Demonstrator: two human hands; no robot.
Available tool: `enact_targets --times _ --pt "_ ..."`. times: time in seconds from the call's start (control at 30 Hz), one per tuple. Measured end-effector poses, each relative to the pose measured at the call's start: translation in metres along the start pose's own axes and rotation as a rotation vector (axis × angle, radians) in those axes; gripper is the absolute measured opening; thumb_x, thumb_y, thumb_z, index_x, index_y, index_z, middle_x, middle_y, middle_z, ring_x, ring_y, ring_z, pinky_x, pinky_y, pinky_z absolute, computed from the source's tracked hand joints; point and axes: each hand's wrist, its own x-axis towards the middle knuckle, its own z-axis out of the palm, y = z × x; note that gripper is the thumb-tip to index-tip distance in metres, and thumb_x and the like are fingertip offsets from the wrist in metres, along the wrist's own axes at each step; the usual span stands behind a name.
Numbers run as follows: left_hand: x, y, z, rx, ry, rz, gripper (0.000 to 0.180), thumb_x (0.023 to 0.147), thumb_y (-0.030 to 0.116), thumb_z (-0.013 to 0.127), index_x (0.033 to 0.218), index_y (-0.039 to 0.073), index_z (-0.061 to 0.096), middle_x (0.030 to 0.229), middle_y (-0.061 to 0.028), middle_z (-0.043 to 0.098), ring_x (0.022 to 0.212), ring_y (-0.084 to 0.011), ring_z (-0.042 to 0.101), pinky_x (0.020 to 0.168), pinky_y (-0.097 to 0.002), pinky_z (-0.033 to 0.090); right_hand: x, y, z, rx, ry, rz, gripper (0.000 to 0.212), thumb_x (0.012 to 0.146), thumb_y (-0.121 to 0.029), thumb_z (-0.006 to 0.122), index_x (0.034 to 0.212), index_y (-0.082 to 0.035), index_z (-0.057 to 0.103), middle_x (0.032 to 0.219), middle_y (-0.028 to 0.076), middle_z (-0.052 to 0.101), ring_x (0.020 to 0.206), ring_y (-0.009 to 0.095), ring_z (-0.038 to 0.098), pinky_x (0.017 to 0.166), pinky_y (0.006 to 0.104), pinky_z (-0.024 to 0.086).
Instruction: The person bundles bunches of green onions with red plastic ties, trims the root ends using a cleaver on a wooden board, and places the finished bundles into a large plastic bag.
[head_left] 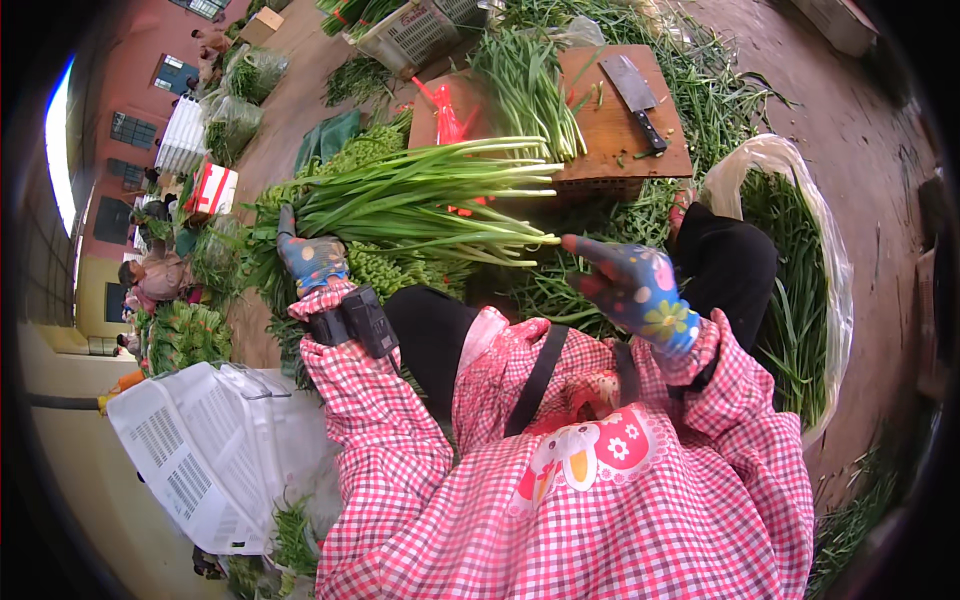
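Note:
My left hand [316, 258], in a blue flowered glove, grips a large bunch of green garlic chives [420, 195] near its leafy end. The pale stem ends point right. My right hand [640, 295], gloved alike, is stretched toward those stems with fingers extended and apart. Its index fingertip is at the lowest stem end; whether it touches is unclear. Beyond the bunch, another bunch of chives [525, 90] lies on a wooden board [600, 140]. A cleaver [632, 95] with a black handle lies on the board's right side, and red plastic strips [445, 110] hang at its left.
A clear plastic bag [840, 290] full of long greens stands at my right. White plastic crates [190, 450] sit at the lower left, and a grey crate [410, 40] stands beyond the board. Loose greens [690, 80] cover the floor there. Several people work at far left.

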Motion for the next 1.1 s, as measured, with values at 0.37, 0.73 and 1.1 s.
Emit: enact_targets --times 0.37,0.73,1.1 --pt "-0.02 -0.011 0.02 0.034 0.117 -0.017 0.03 0.078 0.029 0.057 0.098 0.008 0.06 0.1 -0.0115 0.061 0.087 -0.0289 0.058 0.081 -0.0446 0.046 0.042 -0.01 0.031 0.087 0.093 -0.05 0.03 0.072 0.001 0.062 0.1 -0.008 0.063 0.068 0.008 0.061 0.056 0.017 0.059 0.052 0.0256 0.045" --pt "-0.005 -0.011 0.012 -0.053 0.013 -0.077 0.039 0.077 0.034 0.059 0.105 0.006 0.059 0.109 -0.0116 0.058 0.1 -0.0317 0.054 0.087 -0.0515 0.041 0.004 -0.014 -0.028 0.597 -0.563 0.317 0.014 0.08 -0.016 0.061 0.085 -0.003 0.064 0.066 0.006 0.06 0.058 0.012 0.056 0.056 0.0276 0.044" --pt "0.004 0.004 -0.005 -0.028 -0.008 -0.135 0.035 0.074 0.033 0.059 0.098 0.007 0.061 0.104 -0.0111 0.06 0.092 -0.0307 0.056 0.085 -0.0512 0.042 -0.007 -0.004 0.01 1.004 -0.363 0.8 0.052 0.082 -0.017 0.06 0.128 -0.005 0.04 0.073 0.004 0.058 0.056 0.014 0.055 0.047 0.0251 0.041"
